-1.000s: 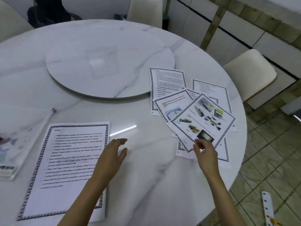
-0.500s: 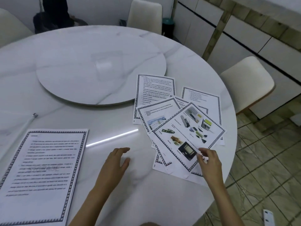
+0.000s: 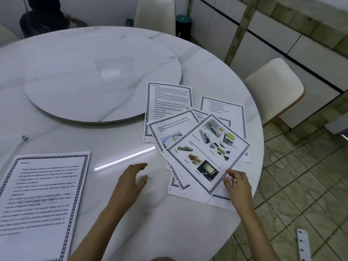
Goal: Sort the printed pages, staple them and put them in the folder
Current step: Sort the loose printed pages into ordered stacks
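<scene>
Left hand now nearer the fanned pages.

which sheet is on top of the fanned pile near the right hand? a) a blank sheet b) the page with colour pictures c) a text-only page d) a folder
b: the page with colour pictures lies over the other sheets, and the right hand holds its near corner.

The fanned pages lie flat and overlapping on the right side of the tabletop. Each is white with a dark patterned border. The topmost sheet carries colour photographs and lies skewed. A separate text page lies flat at the left.
</scene>
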Tool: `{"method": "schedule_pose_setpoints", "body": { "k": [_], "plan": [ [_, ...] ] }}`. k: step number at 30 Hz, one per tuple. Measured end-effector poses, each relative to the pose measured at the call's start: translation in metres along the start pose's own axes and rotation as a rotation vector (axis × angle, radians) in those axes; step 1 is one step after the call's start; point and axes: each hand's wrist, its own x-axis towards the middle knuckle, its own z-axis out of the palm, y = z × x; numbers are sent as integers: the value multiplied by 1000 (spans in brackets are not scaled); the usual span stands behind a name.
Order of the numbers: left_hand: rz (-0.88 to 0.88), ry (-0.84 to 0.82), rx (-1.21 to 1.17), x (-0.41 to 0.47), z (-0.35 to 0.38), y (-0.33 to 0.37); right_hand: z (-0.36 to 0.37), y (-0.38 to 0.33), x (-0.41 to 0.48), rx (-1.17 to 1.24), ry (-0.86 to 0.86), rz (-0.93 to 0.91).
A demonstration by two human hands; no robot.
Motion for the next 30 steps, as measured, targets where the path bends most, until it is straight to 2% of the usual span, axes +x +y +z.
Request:
{"method": "schedule_pose_setpoints", "body": {
  "k": [10,16,22,30],
  "plan": [
    [-63,54,24,43,48,51,-27,22,52,52,-31,66],
    [-120,51,72,79,91,83,-47,41,81,121,-150,99],
    [-251,38,192,91,114,94,-58,49,102,246,-272,117],
    [-384,76,307,78,119,101,-57,56,120,392,-321,202]
  ]
}}
